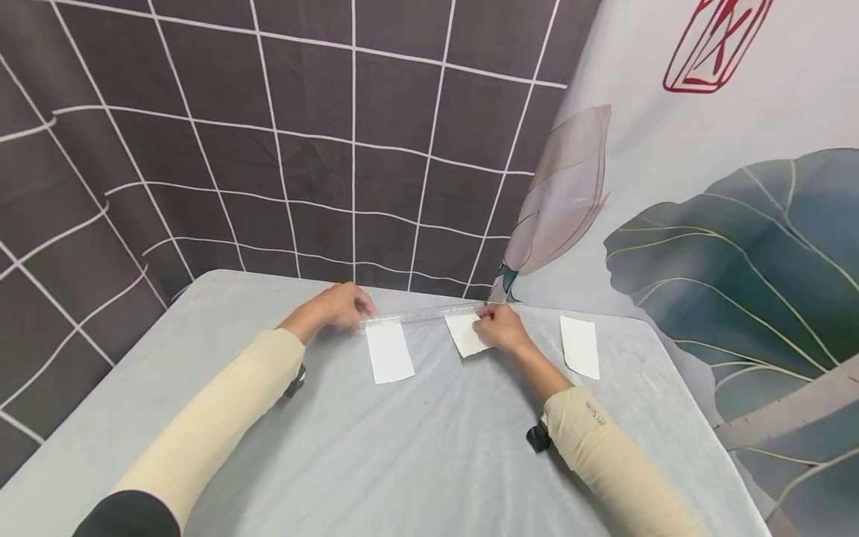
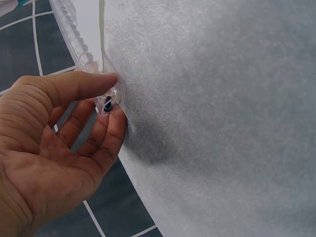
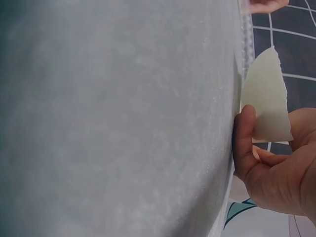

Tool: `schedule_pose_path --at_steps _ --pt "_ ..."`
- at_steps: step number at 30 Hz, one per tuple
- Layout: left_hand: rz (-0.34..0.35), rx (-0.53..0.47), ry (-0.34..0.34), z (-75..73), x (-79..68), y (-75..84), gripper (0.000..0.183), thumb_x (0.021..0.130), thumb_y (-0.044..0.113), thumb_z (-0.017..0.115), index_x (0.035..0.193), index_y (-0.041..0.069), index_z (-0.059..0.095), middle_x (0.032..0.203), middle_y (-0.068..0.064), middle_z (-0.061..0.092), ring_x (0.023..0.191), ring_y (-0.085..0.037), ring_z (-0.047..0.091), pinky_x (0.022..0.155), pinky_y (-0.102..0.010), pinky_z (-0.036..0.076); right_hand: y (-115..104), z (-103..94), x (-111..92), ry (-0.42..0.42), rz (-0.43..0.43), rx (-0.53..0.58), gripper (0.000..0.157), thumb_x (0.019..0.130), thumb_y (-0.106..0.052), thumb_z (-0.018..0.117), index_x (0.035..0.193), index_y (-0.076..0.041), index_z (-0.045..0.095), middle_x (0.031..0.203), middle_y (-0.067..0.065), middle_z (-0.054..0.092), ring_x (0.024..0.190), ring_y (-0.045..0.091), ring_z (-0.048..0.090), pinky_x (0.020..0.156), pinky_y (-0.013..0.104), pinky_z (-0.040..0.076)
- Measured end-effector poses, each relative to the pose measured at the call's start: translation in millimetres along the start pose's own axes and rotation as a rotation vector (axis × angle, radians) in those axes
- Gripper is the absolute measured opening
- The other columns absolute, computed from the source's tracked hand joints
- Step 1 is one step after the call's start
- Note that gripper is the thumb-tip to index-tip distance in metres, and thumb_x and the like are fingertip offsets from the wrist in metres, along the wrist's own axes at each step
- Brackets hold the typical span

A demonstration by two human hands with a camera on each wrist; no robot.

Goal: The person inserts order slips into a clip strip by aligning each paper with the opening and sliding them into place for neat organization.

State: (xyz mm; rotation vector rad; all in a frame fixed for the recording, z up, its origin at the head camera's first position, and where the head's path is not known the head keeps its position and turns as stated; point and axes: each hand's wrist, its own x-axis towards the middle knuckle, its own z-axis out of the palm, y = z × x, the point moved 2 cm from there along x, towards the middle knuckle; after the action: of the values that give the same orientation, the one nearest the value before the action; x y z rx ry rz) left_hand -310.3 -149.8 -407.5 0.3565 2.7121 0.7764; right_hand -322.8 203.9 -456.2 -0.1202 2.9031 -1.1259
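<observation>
A long clear plastic strip lies near the back edge of the table, with a bumpy texture along its length. My left hand pinches its left end; in the left wrist view, thumb and fingers of that hand meet at the clear end, which bears a small dark mark. Below the strip lies a white paper piece. Near the strip's right end, my right hand holds a second paper piece. This paper has a torn edge and bends up between the fingers in the right wrist view.
A third paper piece lies to the right of my right hand. The table wears a pale grey cloth. Behind it hang a dark curtain with white grid lines and a white cloth with a leaf print.
</observation>
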Motion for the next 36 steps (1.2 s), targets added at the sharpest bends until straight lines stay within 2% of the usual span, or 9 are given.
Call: schedule_pose_path --at_steps 3,6,8,17,25,31,36 --pt "0.031 0.005 -0.009 -0.1 6.7 -1.1 0.052 0.068 -0.011 0.071 0.112 0.011 0.087 0.108 -0.009 0.083 0.094 -0.022 0.07 0.075 -0.03 0.058 1.4 -2.2 -2.0 0.006 0.006 0.002 0.042 0.088 -0.015 0.063 0.12 0.008 0.078 0.099 0.019 0.078 0.09 0.028 0.067 0.087 0.038 0.056" --pt "0.056 0.02 -0.021 -0.6 9.3 0.8 0.05 0.069 -0.01 0.071 0.111 0.012 0.087 0.106 -0.008 0.083 0.093 -0.021 0.071 0.077 -0.03 0.058 -13.1 -10.5 -16.6 -0.015 0.041 0.019 0.043 0.092 -0.012 0.06 0.126 0.009 0.076 0.108 0.022 0.078 0.097 0.032 0.068 0.092 0.041 0.055" --pt "0.059 0.022 -0.017 -0.6 10.5 0.8 0.05 0.07 -0.01 0.071 0.112 0.012 0.088 0.106 -0.008 0.083 0.094 -0.021 0.071 0.078 -0.03 0.058 -15.9 -10.1 -18.8 -0.012 0.042 0.013 0.044 0.093 -0.011 0.058 0.127 0.009 0.076 0.11 0.023 0.079 0.099 0.032 0.069 0.094 0.04 0.055" --pt "0.02 0.0 -0.005 0.6 1.3 5.2 0.052 0.07 -0.014 0.071 0.116 0.007 0.086 0.113 -0.013 0.084 0.097 -0.022 0.07 0.077 -0.028 0.056 -23.3 0.8 -17.8 -0.003 0.037 0.001 0.04 0.092 -0.012 0.062 0.124 0.005 0.079 0.102 0.017 0.079 0.094 0.027 0.068 0.086 0.031 0.052" --pt "-0.023 0.004 0.004 1.6 0.1 4.8 0.055 0.069 -0.013 0.072 0.116 0.011 0.087 0.114 -0.01 0.083 0.099 -0.022 0.069 0.078 -0.029 0.055 -27.8 0.4 -20.2 0.001 0.088 0.069 0.031 0.091 -0.011 0.076 0.118 0.005 0.079 0.106 0.02 0.082 0.099 0.031 0.074 0.093 0.038 0.057" --pt "-0.027 -0.002 0.006 1.3 -0.1 2.1 0.055 0.069 -0.012 0.072 0.116 0.011 0.088 0.113 -0.01 0.085 0.096 -0.021 0.068 0.076 -0.028 0.054 -28.9 2.3 -20.9 0.0 0.103 0.095 0.029 0.092 -0.011 0.077 0.116 0.005 0.08 0.11 0.022 0.082 0.101 0.031 0.073 0.092 0.036 0.056" --pt "-0.032 -0.004 0.012 -0.8 -2.3 1.2 0.056 0.068 -0.012 0.072 0.117 0.01 0.088 0.114 -0.011 0.085 0.094 -0.022 0.068 0.076 -0.029 0.054 -30.1 4.3 -18.3 -0.003 0.103 0.101 0.031 0.092 -0.012 0.076 0.118 0.004 0.08 0.115 0.022 0.082 0.105 0.032 0.073 0.099 0.041 0.057"
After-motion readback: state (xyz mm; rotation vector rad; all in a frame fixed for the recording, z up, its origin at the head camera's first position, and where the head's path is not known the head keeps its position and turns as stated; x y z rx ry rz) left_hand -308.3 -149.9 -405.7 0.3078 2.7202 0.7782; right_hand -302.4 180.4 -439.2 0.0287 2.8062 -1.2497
